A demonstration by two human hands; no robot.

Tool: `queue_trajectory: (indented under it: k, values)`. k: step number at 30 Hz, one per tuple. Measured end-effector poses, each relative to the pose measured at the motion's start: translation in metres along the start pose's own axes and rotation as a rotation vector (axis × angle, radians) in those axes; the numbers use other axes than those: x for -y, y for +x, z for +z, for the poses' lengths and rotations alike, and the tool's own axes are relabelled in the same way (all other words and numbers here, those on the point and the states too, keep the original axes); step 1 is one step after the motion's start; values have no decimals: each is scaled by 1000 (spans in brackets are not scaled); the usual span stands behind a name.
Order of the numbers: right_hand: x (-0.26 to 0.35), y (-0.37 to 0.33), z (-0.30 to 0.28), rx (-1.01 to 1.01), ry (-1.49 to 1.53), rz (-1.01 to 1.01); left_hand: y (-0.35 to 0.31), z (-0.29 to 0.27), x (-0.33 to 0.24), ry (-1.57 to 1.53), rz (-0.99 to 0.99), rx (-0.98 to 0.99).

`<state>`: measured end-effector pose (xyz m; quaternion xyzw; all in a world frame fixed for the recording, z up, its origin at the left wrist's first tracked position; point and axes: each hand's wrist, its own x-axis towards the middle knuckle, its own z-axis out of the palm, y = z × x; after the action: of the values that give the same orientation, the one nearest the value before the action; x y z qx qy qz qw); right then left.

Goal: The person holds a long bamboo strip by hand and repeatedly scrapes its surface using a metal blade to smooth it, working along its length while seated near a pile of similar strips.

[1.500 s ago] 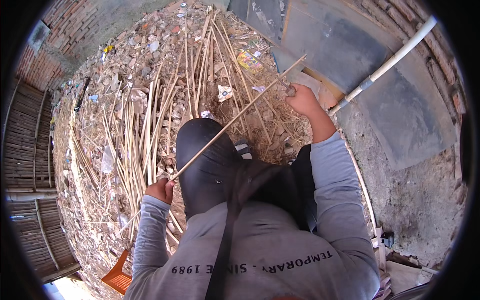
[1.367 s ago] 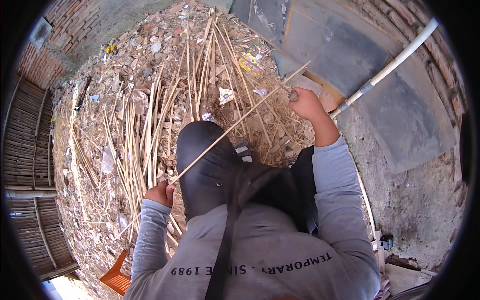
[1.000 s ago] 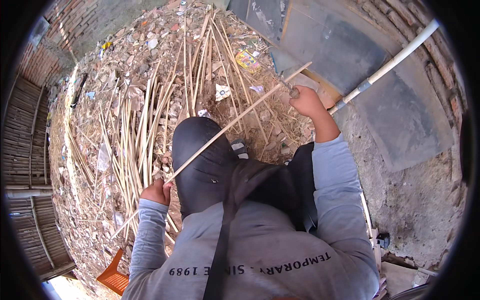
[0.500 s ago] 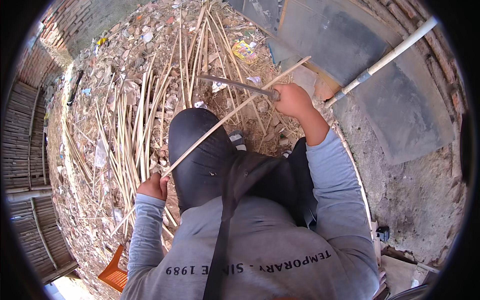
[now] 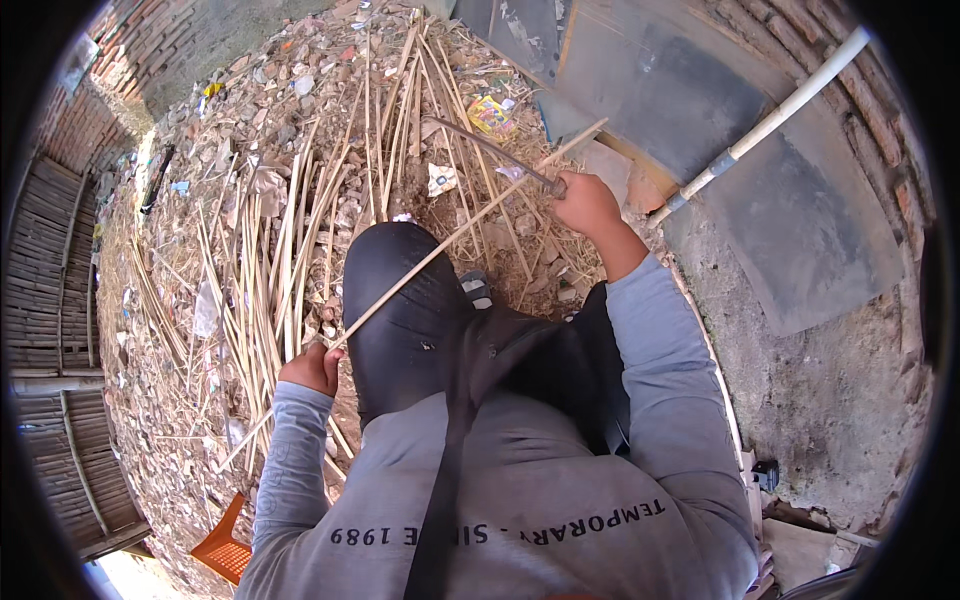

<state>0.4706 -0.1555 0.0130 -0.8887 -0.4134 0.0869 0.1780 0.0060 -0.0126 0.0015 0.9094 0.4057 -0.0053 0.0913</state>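
In the head view, gripping a thin bamboo strip [image 5: 440, 248] with the fingers of the left hand [image 5: 313, 370] closed around its lower-left part, and clasping the handle of a long-bladed knife [image 5: 490, 150] in the closed fingers of the right hand [image 5: 588, 208]. Holding the strip along a slanting long axis, rising from the left hand past the left knee [image 5: 400, 350] to a free end at upper right. Pointing the knife up and left, crossing the strip close to that free end, but leaving unclear whether blade and bamboo are touching. Having the right hand nearer to this crossing, just below the strip's free end, and the left hand well apart from it, beside loose bamboo strips [image 5: 292, 260].
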Motion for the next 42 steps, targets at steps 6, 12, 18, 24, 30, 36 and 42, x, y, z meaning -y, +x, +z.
queue_trajectory:
  k: [6, 12, 18, 24, 30, 36, 42]
  values:
    - [15, -6, -1, -9, -46, -120, -10, 4, 9, -45, -3, -12]
    - [-41, 17, -8, -144, 179, 136, 2, 5, 10, -18, -16, 36]
    - [9, -3, -5, 5, 11, -147, -8, 1, 1, -28, -51, 11]
    - [-43, 18, -1, -193, 286, 127, 1, -2, 5, -25, -8, 19]
    - [10, 6, 8, 11, 36, -151, 1, -6, 10, -84, 9, 28]
    - [-47, 25, 0, -123, 194, 151, 4, -5, 12, -60, 45, -1]
    - [7, 8, -15, 76, -18, -137, -3, -9, 11, -11, -1, 42]
